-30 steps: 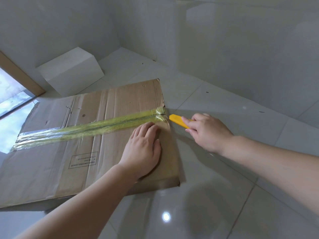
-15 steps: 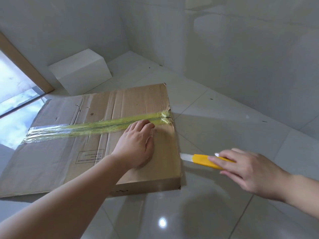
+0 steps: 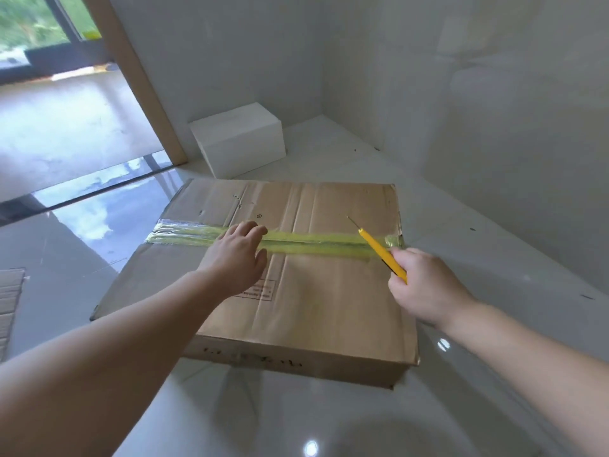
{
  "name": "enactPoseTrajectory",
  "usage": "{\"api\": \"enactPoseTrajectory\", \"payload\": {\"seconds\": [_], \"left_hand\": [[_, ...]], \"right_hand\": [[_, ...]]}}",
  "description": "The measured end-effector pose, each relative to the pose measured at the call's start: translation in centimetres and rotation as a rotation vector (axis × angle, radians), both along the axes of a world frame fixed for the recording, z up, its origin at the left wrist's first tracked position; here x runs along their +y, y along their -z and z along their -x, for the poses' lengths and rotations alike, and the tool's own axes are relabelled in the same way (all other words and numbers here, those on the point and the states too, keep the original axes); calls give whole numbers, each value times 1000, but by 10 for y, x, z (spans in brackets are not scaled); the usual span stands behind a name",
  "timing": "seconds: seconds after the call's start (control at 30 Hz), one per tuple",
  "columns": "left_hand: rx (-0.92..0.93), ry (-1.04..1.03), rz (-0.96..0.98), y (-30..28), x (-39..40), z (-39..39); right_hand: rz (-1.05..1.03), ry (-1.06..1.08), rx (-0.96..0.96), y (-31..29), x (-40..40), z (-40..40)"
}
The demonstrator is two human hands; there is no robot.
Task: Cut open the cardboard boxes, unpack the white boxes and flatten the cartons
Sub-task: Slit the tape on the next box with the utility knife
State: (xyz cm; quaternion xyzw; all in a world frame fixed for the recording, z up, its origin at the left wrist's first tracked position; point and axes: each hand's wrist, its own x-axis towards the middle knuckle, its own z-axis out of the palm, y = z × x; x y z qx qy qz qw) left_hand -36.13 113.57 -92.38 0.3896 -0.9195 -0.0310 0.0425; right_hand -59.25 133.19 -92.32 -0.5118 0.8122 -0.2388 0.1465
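A flat brown cardboard box (image 3: 316, 298) lies on the glossy floor, sealed along its middle seam by a strip of yellowish tape (image 3: 316, 242). My left hand (image 3: 237, 255) rests palm down on the box top, fingertips on the tape. My right hand (image 3: 425, 288) grips a yellow utility knife (image 3: 382, 252) over the right part of the box. The thin blade sticks out and points up and away, just beyond the tape near the box's right edge. A white box (image 3: 240, 136) stands on the floor behind the carton, by the wall.
Grey walls meet in a corner behind the carton. A wooden door frame (image 3: 135, 77) and a glass opening are at the back left. The edge of flattened cardboard (image 3: 10, 295) shows at the far left. Glossy white tiles surround the box.
My right hand has lifted the knife from the floor beside the box to above the tape's right end. My left hand slid left along the tape. The view shifted.
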Motion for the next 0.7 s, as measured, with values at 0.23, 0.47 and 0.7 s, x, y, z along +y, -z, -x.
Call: {"api": "enactPoseTrajectory", "payload": {"seconds": [0.23, 0.47, 0.7], "left_hand": [[-76, -329, -8, 4, -46, -88], [-77, -688, -175, 27, -65, -149], [24, -750, -207, 42, -69, -149]], "right_hand": [[-267, 27, 254, 12, -60, -35], [-435, 68, 357, 15, -73, -59], [-375, -63, 446, 19, 4, -50]]}}
